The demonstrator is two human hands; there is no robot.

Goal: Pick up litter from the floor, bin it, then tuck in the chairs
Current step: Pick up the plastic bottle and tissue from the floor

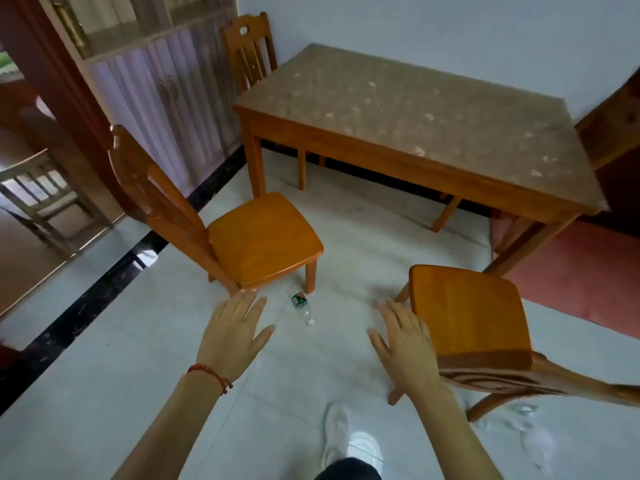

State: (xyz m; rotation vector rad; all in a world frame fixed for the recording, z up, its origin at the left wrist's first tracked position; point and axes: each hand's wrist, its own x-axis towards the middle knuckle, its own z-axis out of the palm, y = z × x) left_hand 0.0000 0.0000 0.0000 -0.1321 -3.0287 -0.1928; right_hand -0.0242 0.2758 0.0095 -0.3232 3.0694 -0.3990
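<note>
A clear plastic bottle [301,305] with a green label and white cap lies on the pale tiled floor by the front leg of the left wooden chair [263,237]. My left hand [233,332] hovers flat and open just left of the bottle, a red string on its wrist. My right hand [403,344] is open too, beside the seat of the right wooden chair [467,313]. Both chairs stand pulled out from the wooden table [415,112]. A crumpled clear plastic wrapper [519,420] lies on the floor under the right chair.
A third chair [247,50] stands at the table's far left corner by a cabinet [156,84]. A black floor strip [104,285] runs on the left near a doorway. A red mat [581,271] lies to the right. My white shoes [349,441] are below.
</note>
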